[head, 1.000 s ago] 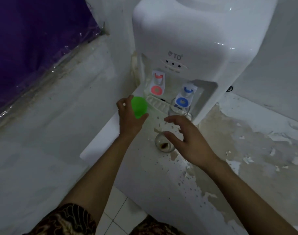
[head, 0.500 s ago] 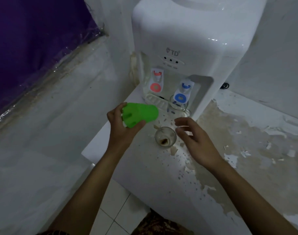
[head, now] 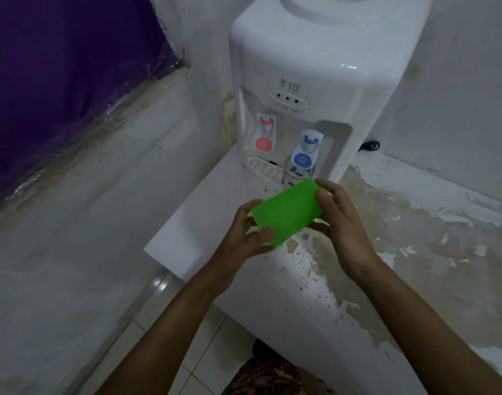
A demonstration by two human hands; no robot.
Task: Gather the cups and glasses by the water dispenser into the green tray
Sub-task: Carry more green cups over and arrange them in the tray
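A bright green plastic cup (head: 286,212) lies on its side in the air above the white counter (head: 187,223), held between both hands. My left hand (head: 244,238) grips its lower left end and my right hand (head: 341,220) grips its upper right end. A clear glass (head: 294,173) stands under the blue tap of the white water dispenser (head: 315,67), partly hidden by the cup. The small glass seen earlier on the counter is hidden behind my hands. No green tray is in view.
The dispenser has a red tap (head: 264,135) and a blue tap (head: 304,155) over a drip grille (head: 262,166). The counter's paint is peeling at the right (head: 415,238). A purple sheet (head: 58,67) covers the wall on the left. Tiled floor (head: 164,283) lies below.
My left hand lifted the green cup from the dispenser toward me and turned it sideways. My right hand moved in from beside the small glass and took hold of the cup's other end.
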